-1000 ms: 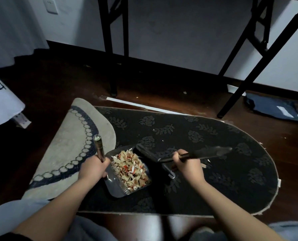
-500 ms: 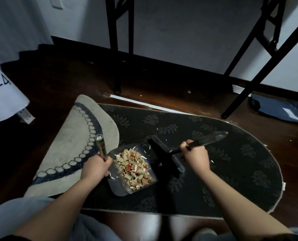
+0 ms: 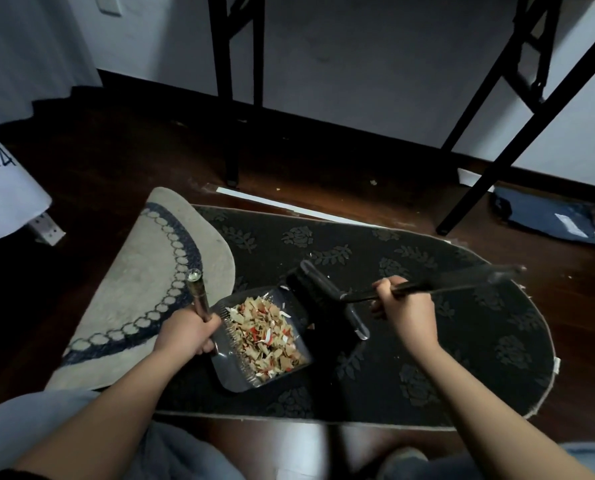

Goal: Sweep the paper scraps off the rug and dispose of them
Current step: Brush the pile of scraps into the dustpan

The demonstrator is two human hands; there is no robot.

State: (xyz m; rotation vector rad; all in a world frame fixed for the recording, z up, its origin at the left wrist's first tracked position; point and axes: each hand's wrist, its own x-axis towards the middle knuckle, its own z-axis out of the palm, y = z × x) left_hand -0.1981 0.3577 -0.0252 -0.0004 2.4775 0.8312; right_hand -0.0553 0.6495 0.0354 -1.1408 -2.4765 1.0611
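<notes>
A dark oval rug (image 3: 462, 341) with a leaf pattern lies on the wooden floor. On it sits a grey dustpan (image 3: 230, 368) heaped with tan, white and red paper scraps (image 3: 265, 337). My left hand (image 3: 185, 332) grips the dustpan's metal handle (image 3: 199, 296). My right hand (image 3: 405, 310) grips the handle of a black brush (image 3: 327, 299), whose head stands at the dustpan's open right edge. A few tiny scraps lie on the rug near the brush head.
A beige mat (image 3: 143, 292) with a dark ring pattern overlaps the rug's left end. Black table legs (image 3: 232, 98) and a diagonal leg (image 3: 497, 154) stand behind. A white strip (image 3: 289, 206) lies on the floor; a dark blue bag (image 3: 549, 220) lies at right. A white labelled object (image 3: 1, 188) is at left.
The brush head has swung up and left against the dustpan's mouth. My right hand has moved slightly away from me. The dustpan and left hand have barely moved.
</notes>
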